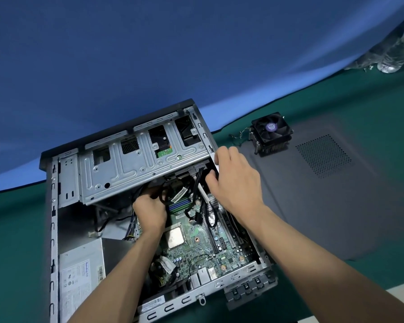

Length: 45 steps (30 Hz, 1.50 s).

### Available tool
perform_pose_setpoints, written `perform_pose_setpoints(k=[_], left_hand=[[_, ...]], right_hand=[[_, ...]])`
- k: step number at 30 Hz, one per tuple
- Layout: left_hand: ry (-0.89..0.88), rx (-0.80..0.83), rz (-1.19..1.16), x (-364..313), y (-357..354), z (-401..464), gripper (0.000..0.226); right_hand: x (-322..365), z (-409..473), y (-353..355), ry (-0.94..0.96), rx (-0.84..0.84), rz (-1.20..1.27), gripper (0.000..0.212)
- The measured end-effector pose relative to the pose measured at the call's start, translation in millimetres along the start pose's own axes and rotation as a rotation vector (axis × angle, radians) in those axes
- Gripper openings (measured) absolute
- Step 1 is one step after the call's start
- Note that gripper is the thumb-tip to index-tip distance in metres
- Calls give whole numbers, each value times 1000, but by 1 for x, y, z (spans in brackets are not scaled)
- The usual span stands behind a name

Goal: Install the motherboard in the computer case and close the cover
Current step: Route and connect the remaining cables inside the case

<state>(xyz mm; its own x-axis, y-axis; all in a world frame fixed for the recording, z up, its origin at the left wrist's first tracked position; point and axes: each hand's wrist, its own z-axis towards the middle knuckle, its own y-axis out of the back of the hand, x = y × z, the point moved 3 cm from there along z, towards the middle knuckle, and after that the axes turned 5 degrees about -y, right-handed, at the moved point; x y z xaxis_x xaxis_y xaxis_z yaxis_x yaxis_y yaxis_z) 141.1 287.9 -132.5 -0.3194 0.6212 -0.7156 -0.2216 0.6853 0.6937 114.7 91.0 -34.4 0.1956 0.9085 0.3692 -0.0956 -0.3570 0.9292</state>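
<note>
Left hand (149,212) gripped black cables (158,194) under drive cage (135,164), right hand (233,180) loosely curled on case (54,229) rim; tugging risked snagging motherboard (196,243) connectors.

Cooler fan (272,132) on green mat (371,94); plastic bottles (397,54) far right.

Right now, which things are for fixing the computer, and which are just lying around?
For the job:
computer case
motherboard
black cables, gripped by the left hand
right hand, on the case edge
grey side cover

Lying about:
cooler fan, set aside
plastic bottles
</note>
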Motion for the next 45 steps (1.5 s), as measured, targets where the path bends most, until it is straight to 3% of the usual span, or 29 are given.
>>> perform_pose_setpoints(k=[2, 4, 7, 18, 23, 32, 35, 39, 41, 45], left_hand=[[89, -10, -16, 2, -1, 1, 41], [143, -15, -63, 4, -1, 2, 37], [134, -28, -67, 4, 0, 2, 23], [91, -25, 31, -2, 0, 8, 52], [-4, 1, -28, -3, -4, 8, 19], [23, -7, 23, 2, -4, 12, 33], [38, -18, 46, 5, -5, 12, 27], [-134, 12, 76, -2, -1, 10, 11], [-191, -3, 68, -6, 1, 6, 15], [-101, -19, -12, 0, 2, 4, 14]], right_hand=[[0, 0, 0, -3, 0, 3, 19], [0, 0, 0, -3, -2, 10, 19], [0, 0, 0, -6, -9, 32, 18], [-1, 0, 0, -14, 3, 62, 17], [-1, 1, 0, -17, 1, 58, 17], [-1, 0, 1, -22, 12, 53, 18], [-1, 0, 0, -26, 12, 50, 18], [-1, 1, 1, -31, 16, 59, 17], [-1, 0, 1, -30, 21, 57, 17], [-1, 1, 1, -29, 27, 55, 17]])
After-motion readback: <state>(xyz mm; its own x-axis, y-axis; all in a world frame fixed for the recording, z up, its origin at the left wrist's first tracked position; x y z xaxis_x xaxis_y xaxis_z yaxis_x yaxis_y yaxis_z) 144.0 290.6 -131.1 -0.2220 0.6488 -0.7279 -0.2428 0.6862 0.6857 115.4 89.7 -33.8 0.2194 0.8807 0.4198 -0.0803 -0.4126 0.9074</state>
